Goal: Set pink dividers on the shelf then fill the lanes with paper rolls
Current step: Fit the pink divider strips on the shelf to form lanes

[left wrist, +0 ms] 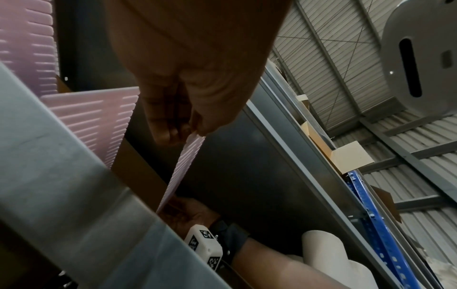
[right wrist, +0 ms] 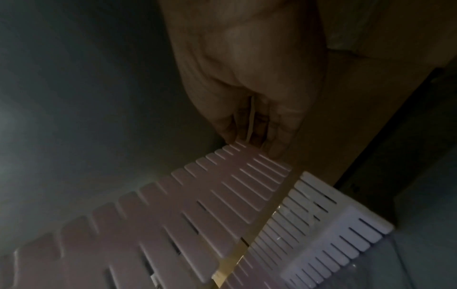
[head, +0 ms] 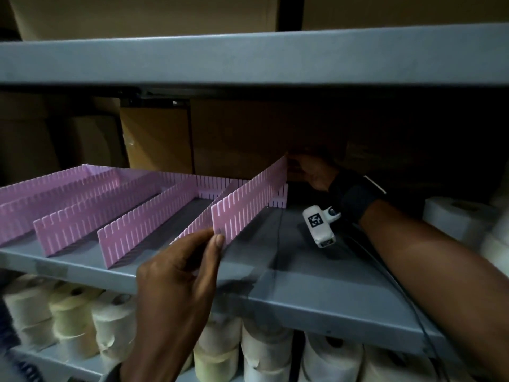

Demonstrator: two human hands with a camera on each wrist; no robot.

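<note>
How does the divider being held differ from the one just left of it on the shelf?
The held divider is gripped at both ends, by the left hand in front and the right hand at the back; the neighbouring divider is untouched. The held divider rides higher, its far end above the rear cross strip, while the neighbouring divider stands on the shelf. Both are pink, slotted strips.

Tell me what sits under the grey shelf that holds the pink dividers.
Under the grey shelf stand paper rolls, white and cream, some stacked two high. The left hand and forearm cover some; how far back they go is hidden.
</note>
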